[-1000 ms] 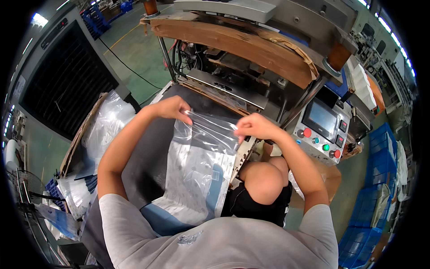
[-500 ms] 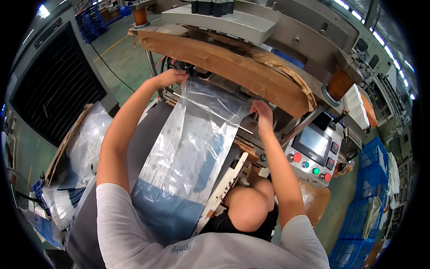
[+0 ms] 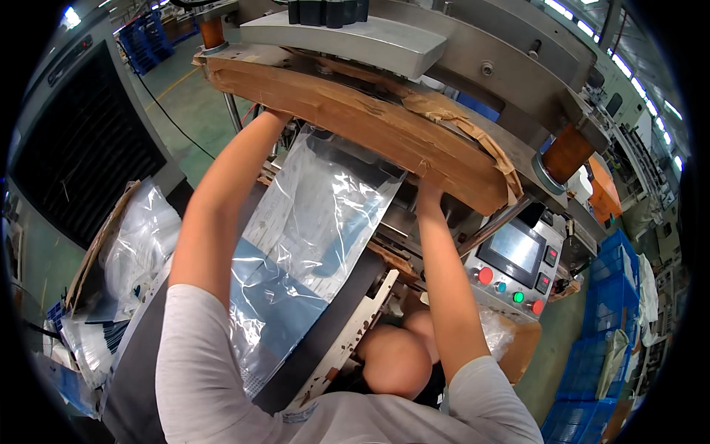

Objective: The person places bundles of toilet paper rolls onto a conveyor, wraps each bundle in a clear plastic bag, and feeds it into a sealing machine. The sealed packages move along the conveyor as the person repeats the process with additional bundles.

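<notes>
Clear bag (image 3: 318, 214) crosses the counter's (image 3: 314, 340) far edge; my hands (image 3: 429, 186) now reach under the beam (image 3: 347, 118); I can't see their grip.

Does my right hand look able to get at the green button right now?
Probably, but only by drawing back first: the right hand is mostly hidden behind the brown-covered beam, though nothing visible covers the green button.

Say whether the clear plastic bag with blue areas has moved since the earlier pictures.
Yes: the bag moved forward; its far end, first short of the long brown beam, now shows at the beam's lower edge.
</notes>
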`<action>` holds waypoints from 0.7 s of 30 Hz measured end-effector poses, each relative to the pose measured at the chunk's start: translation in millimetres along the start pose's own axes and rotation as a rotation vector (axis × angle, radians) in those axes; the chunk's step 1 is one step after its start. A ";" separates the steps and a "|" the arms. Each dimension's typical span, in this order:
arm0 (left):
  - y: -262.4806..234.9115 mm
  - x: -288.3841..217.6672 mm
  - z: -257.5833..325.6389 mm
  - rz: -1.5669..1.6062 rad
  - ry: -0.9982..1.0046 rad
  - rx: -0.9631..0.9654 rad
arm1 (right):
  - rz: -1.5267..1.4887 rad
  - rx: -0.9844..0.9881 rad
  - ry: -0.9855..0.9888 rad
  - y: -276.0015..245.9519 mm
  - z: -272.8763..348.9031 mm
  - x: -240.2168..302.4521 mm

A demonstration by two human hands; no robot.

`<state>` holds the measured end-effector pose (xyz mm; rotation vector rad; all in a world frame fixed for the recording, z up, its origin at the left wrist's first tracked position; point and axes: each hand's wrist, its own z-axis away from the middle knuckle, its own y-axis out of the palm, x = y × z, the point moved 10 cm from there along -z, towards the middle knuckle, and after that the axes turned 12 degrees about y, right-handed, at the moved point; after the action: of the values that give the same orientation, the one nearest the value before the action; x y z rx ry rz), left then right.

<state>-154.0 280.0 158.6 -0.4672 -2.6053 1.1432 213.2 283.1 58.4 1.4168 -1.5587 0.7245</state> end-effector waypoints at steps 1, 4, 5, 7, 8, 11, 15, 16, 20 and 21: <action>-1.9 -6.6 1.4 -0.017 0.028 -0.010 | 0.031 0.022 -0.046 -3.7 6.9 6.7; 10.1 -39.2 12.8 -0.069 0.115 -0.032 | 0.330 0.064 -0.239 8.1 23.4 32.5; 16.3 -44.8 19.2 -0.063 0.113 -0.029 | 0.453 0.071 -0.314 17.6 30.4 43.0; 26.7 -47.5 28.5 0.019 0.068 -0.027 | 0.563 0.096 -0.386 29.2 34.5 46.7; 31.0 -45.4 28.0 0.092 0.035 -0.029 | 0.551 0.102 -0.393 29.8 29.8 41.3; 39.2 -39.5 23.0 0.241 -0.036 -0.035 | 0.417 0.030 -0.531 30.5 21.2 39.9; 32.4 -42.5 14.1 0.164 -0.035 -0.052 | 0.315 -0.027 -0.551 31.2 3.5 52.9; 28.2 -42.6 14.2 0.120 -0.035 -0.056 | 0.308 -0.002 -0.469 33.3 -1.9 54.2; -2.7 -46.6 21.7 -0.184 -0.063 -0.071 | 0.226 0.160 0.084 27.7 -0.5 43.0; -10.4 -50.0 29.3 -0.259 -0.095 -0.058 | 0.196 0.192 0.214 23.3 12.9 40.1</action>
<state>-120.7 234.5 141.8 -0.0826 -2.6864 1.0293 189.3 257.5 91.5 1.2841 -1.5028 1.1325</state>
